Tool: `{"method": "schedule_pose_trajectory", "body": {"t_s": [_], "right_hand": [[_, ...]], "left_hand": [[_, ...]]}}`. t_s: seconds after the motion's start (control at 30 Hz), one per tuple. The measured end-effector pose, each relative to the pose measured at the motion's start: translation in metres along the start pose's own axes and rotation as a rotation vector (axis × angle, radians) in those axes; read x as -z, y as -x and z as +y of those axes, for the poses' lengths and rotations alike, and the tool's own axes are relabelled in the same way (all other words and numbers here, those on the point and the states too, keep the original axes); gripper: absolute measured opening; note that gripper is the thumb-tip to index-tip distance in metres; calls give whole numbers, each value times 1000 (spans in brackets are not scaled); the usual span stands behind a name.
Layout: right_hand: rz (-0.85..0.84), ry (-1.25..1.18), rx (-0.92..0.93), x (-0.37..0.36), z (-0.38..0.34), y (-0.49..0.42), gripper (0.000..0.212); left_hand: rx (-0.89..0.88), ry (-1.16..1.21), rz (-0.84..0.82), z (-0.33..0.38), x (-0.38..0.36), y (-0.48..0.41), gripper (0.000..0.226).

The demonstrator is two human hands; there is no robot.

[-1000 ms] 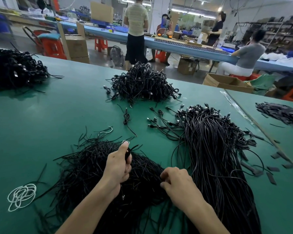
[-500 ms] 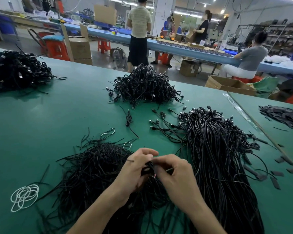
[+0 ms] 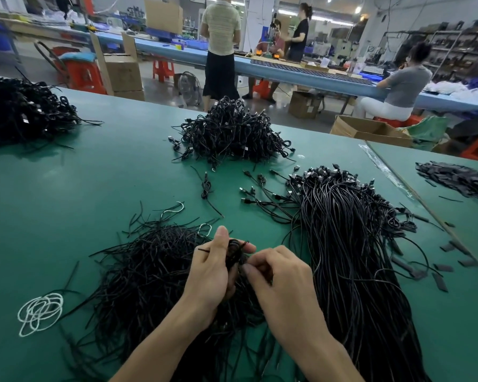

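Your two bare forearms come in from the lower edge and converge toward the middle, wrists nearly straight. Your left hand [image 3: 211,271] stands on its edge, thumb side up, with the thumb stretched forward and the forefinger hooked round to meet it, so the two pinch a small black coil [image 3: 233,252] between them. Your right hand [image 3: 283,282] sits just beside it, back turned upward, knuckles raised and fingers [image 3: 262,261] curled inward. Its thumb and forefinger close on the lower end of the coil, slightly blurred. The hands touch at the fingertips.
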State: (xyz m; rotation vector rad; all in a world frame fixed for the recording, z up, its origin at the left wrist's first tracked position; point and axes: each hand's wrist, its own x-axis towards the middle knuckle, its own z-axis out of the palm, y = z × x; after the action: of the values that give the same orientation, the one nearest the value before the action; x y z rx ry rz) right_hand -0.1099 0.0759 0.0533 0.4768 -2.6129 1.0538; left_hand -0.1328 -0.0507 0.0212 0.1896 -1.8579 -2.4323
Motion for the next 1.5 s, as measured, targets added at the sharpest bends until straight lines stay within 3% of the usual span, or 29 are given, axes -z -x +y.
{"method": "schedule_pose_trajectory", "body": {"t_s": [0.1,0.17,0.37,0.5,0.67,0.8,0.87,1.0,1.17,1.37,1.5], "right_hand": [[-35,297,267,0,-4,2,6],[-108,462,417,4,-5,-1,16],[-303,609,713,22,-10,-16,13],[-425,393,532,23,-8,-22,8],[-472,125,186,19,13,-33,13],[-540,73,153,20,24,-37,3],[-542,73,149,20,26,-37,18],[-493,67,115,19,28,-33,29],[-446,156,112,20,20,-23,9],[-504,278,118,25,6,-20,10],[-497,379,228,24,4,-19,12]], "left_hand": [[68,-6,48,-1,-3,-3,65],[113,-54,34,-3,-2,-4,62],[435,-238,-258,-6,10,3,30],[713,-132,-347,-4,12,1,48],[693,264,-524,3,17,-2,65],[478,-116,-692,3,20,4,43],[454,-225,-684,2,18,5,35],[439,-315,-656,5,14,4,28],[389,-436,-664,5,14,7,22],[327,-462,-683,2,13,12,19],[323,-419,-630,2,12,13,26]]}}
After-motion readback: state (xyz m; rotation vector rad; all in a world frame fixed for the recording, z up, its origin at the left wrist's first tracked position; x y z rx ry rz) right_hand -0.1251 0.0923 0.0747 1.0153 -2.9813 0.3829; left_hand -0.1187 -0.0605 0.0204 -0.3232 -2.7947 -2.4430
